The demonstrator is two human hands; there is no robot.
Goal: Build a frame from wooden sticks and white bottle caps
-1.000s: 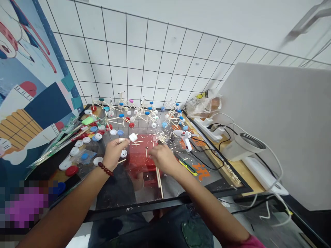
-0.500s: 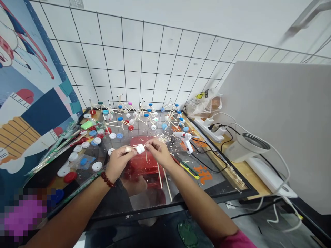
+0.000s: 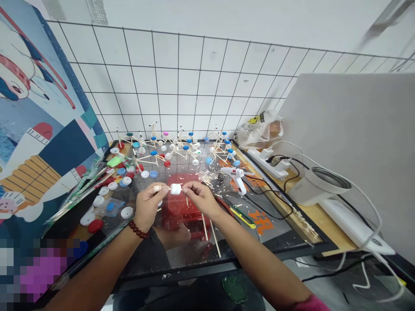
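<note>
A white wall (image 3: 181,82) with black grid lines stands behind the glue gun (image 3: 239,177), and a big grey panel (image 3: 353,142) to its right. The gun lies on a dark, glossy table (image 3: 191,259). Right of the gun are a pale can (image 3: 304,190) and a power strip (image 3: 269,164); a plastic bag (image 3: 261,129) sits beyond it.

Both hands are left of the gun: the left hand (image 3: 148,207) farther off, the right hand (image 3: 201,198) nearer. Stick frames (image 3: 153,153) with coloured caps stand beyond and left of the gun. On its near side lie a yellow cutter (image 3: 244,217) and long sticks (image 3: 215,239); loose caps (image 3: 95,225) lie well to its left.

The white caps (image 3: 175,188), side by side, are held up left of the gun, between the hands. Each hand pinches one end of their short stick (image 3: 169,188) between thumb and finger. Wood crumbs (image 3: 209,177) lie just left of the gun.
</note>
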